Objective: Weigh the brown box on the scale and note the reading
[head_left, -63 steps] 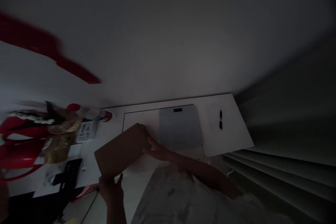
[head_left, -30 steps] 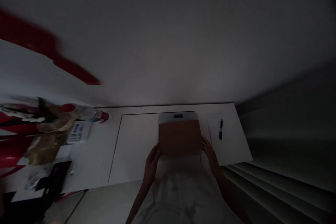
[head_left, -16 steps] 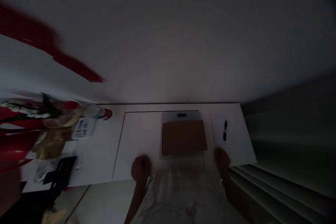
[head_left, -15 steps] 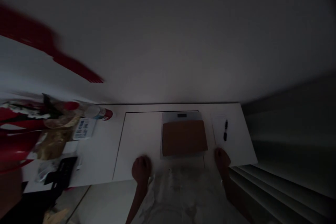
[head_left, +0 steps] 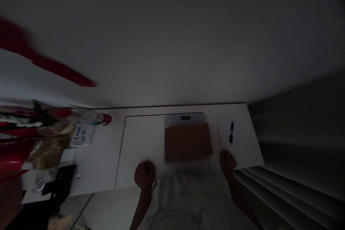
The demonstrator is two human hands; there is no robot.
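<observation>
A brown cardboard box [head_left: 188,142] lies flat on a grey scale [head_left: 184,118] whose dark display shows at the far edge. The scale sits on a white table [head_left: 102,158]. My left hand [head_left: 145,174] rests curled at the table's near edge, left of the box and apart from it. My right hand [head_left: 228,161] rests curled at the near edge, just right of the box, touching nothing but the table. Neither hand holds anything. The scene is dim.
A black pen [head_left: 231,131] lies on a paper sheet right of the scale. At the left stand a red-capped bottle [head_left: 97,118], a blue-printed packet [head_left: 81,134], bagged goods [head_left: 47,151], a black item [head_left: 60,183] and red containers [head_left: 10,158]. Blinds [head_left: 283,190] hang right.
I carried the box from the left, set it on the scale and let go. Both hands drew back to the table's near edge and now stay still.
</observation>
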